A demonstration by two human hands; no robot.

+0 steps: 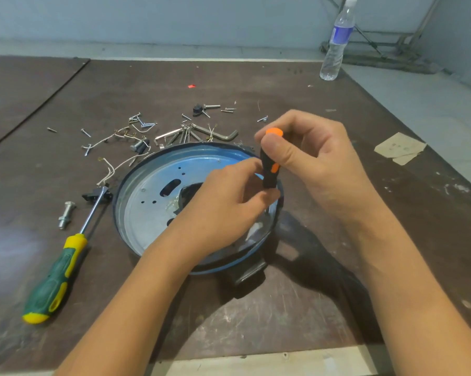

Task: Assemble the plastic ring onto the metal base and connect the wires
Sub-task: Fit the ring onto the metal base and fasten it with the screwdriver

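Over table (pixel 310 308), right hand (pixel 304 147) grips upright screwdriver (pixel 269 175).

A scuffed brown tabletop (pixel 147 85) carries the clutter. A green-and-yellow screwdriver (pixel 67 256) lies at 8 o'clock, its tip on a small black block (pixel 93 195). A bolt with nut (pixel 66 214) lies just beside it at 9 o'clock. Loose screws (pixel 85 132) scatter toward 10 o'clock, hex keys (pixel 218 134) at 12. A water bottle (pixel 337 42) stands at 1 o'clock, paper scraps (pixel 399 147) at 3. A black-and-orange screwdriver (pixel 268 172) stands upright near centre.
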